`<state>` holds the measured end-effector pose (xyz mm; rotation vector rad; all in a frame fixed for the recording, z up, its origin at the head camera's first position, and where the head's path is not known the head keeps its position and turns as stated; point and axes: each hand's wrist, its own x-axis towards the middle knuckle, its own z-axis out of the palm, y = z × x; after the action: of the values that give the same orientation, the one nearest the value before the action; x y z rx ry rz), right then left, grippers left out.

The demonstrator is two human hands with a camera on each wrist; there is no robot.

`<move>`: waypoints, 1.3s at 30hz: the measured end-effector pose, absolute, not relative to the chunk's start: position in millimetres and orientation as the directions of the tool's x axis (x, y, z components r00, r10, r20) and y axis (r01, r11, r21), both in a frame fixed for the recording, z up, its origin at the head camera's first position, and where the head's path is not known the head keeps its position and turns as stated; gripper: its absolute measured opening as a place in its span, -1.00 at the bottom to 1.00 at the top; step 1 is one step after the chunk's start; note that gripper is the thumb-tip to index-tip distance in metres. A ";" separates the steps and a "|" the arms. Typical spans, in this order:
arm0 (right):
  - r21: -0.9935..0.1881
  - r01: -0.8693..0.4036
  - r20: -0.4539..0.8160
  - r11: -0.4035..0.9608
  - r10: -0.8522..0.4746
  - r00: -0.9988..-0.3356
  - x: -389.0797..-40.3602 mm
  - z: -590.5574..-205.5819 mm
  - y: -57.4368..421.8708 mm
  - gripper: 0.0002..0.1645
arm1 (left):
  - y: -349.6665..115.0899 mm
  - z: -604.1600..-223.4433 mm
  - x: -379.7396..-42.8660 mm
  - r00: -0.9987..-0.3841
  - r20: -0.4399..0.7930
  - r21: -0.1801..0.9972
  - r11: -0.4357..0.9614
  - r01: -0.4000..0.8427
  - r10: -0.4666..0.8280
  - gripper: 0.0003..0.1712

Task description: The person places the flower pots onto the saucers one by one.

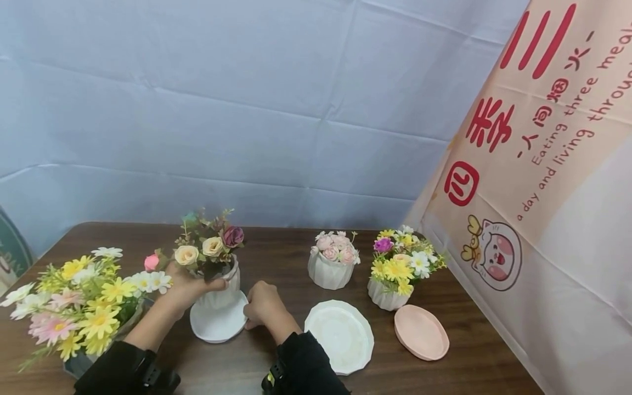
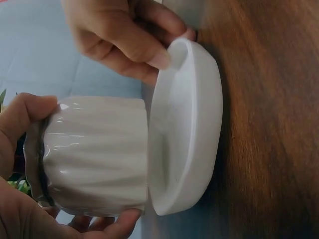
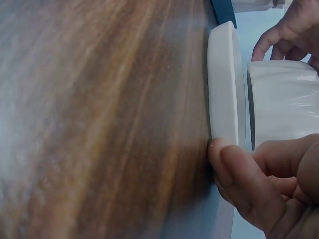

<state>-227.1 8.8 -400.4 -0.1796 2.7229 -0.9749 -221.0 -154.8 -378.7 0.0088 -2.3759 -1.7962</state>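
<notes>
My left hand (image 1: 185, 288) grips a white fluted flowerpot (image 2: 99, 154) by its side, thumb at the rim. Artificial roses (image 1: 212, 247) in cream, purple and pink with greenery fill the pot. Below the pot is a white saucer (image 1: 217, 323); in the right wrist view a narrow gap shows between the pot's base and the saucer's rim. The right hand (image 1: 269, 307) pinches the saucer's right edge between thumb and fingers, and the saucer rests on the table. The far side of the pot is hidden.
A large pot of yellow, white and pink daisies (image 1: 94, 307) stands beside my left forearm. To the right are a white scalloped saucer (image 1: 340, 334), a pink saucer (image 1: 422, 333), a pot of pale pink roses (image 1: 332, 263) and a pot of yellow flowers (image 1: 400, 269). A printed cloth (image 1: 543, 164) hangs along the right side.
</notes>
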 end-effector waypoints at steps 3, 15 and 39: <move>-0.651 -0.034 -0.181 0.758 -0.198 -0.963 -227.7 -401.2 9.8 -0.84 | -153.9 -378.0 -215.9 -0.992 0.122 0.959 0.260 0.111 -0.025 0.05; -0.664 0.021 -0.199 0.747 -0.150 -0.968 -228.3 -399.7 7.9 -0.91 | -152.8 -376.6 -196.9 -0.995 0.098 0.922 0.374 0.101 0.028 -0.03; -0.658 -0.041 -0.181 0.751 -0.212 -0.960 -228.0 -402.2 12.6 -0.92 | -152.8 -381.3 -185.2 -0.991 0.106 0.889 0.440 0.129 0.076 -0.07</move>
<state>-228.0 12.6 -402.2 -0.1991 2.7057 -1.0087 -185.2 -152.8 -381.3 -0.1865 -2.6226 -1.6259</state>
